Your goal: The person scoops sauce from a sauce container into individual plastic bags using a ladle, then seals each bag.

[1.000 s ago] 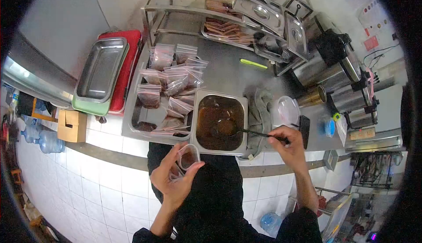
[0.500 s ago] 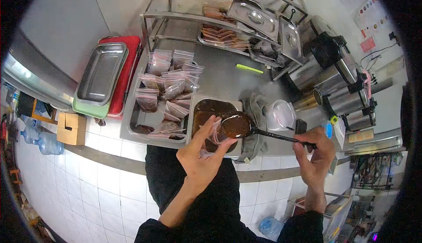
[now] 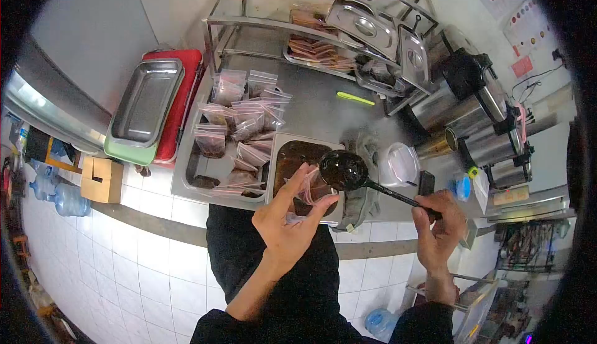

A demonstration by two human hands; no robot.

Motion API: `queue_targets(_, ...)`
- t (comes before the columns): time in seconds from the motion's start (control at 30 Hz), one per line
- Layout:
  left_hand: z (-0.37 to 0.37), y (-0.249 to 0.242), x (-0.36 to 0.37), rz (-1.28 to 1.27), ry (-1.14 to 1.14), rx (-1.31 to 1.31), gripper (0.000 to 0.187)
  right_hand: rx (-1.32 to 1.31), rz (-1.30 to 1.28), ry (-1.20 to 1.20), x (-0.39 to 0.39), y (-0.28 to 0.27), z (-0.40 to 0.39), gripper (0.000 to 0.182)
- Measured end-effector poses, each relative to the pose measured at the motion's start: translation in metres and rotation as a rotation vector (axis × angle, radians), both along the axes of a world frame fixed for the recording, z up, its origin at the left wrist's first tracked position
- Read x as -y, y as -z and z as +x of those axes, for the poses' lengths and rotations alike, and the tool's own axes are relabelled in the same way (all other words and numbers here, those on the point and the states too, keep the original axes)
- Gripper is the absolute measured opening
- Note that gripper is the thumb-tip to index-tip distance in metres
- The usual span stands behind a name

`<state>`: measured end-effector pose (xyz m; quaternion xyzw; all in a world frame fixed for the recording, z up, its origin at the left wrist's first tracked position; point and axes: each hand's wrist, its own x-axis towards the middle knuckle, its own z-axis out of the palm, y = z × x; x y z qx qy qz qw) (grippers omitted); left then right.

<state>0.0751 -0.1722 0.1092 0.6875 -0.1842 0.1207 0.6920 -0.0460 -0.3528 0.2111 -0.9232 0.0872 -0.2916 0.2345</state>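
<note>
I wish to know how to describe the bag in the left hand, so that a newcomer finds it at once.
On the counter, find the pan of dark sauce, beside the wider tray. Over the pan's near side, the left hand holds a clear bag. Unlike the bags in the tray, this one is held up, beside a black ladle.

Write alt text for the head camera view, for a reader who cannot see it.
A person's right hand holds a black ladle close to a clear plastic bag in the left hand, above a metal pan of dark brown liquid. Left of the pan, filled zip bags sit in a metal tray.
</note>
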Motion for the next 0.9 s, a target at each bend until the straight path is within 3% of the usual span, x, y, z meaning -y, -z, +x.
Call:
queue_targets(0.07, 0.0, -0.001, -0.001, 0.02, -0.001, -0.003, 0.058, -0.095, 0.347, 0.003, 0.003, 0.001, 0.0, 0.014)
queue_targets(0.27, 0.0, -0.003, -0.002, 0.013, 0.006, -0.027, 0.058, -0.166, 0.693, -0.055, 0.013, 0.01, 0.003, 0.016)
queue_targets(0.4, -0.001, 0.002, -0.006, 0.01, 0.002, -0.065, 0.058, -0.157, 0.764, 0.0, 0.018, 0.021, 0.006, 0.016)
queue_targets(0.5, -0.002, 0.005, -0.018, 0.031, -0.011, -0.093, 0.059, -0.239, 0.577, 0.112, 0.022, 0.036, 0.008, 0.015)
queue_targets(0.57, -0.003, 0.008, -0.027, 0.08, -0.037, -0.055, 0.059, -0.281, -0.125, -0.011, 0.023, 0.055, 0.014, 0.014)
queue_targets(0.6, -0.004, 0.01, -0.032, 0.086, -0.039, -0.053, 0.059, -0.377, -0.194, -0.014, 0.019, 0.062, 0.015, 0.021)
queue_targets(0.63, -0.005, 0.013, -0.036, 0.134, -0.056, -0.03, 0.06, -0.375, -0.189, -0.015, 0.014, 0.066, 0.019, 0.021)
queue_targets(0.7, -0.008, 0.014, -0.043, 0.184, -0.075, -0.002, 0.06, -0.284, -0.418, -0.027, -0.004, 0.072, 0.036, 0.026)
queue_targets(0.77, -0.011, 0.012, -0.049, 0.182, -0.099, 0.04, 0.057, -0.213, -0.464, -0.059, -0.028, 0.05, 0.047, 0.03)
queue_targets(0.83, -0.016, 0.019, -0.053, 0.185, -0.135, 0.076, 0.055, -0.197, -0.108, -0.448, -0.049, 0.035, 0.049, 0.033)
queue_targets(0.9, -0.02, 0.021, -0.057, 0.188, -0.166, 0.121, 0.052, -0.299, -0.182, -0.559, -0.068, 0.023, 0.059, 0.033)
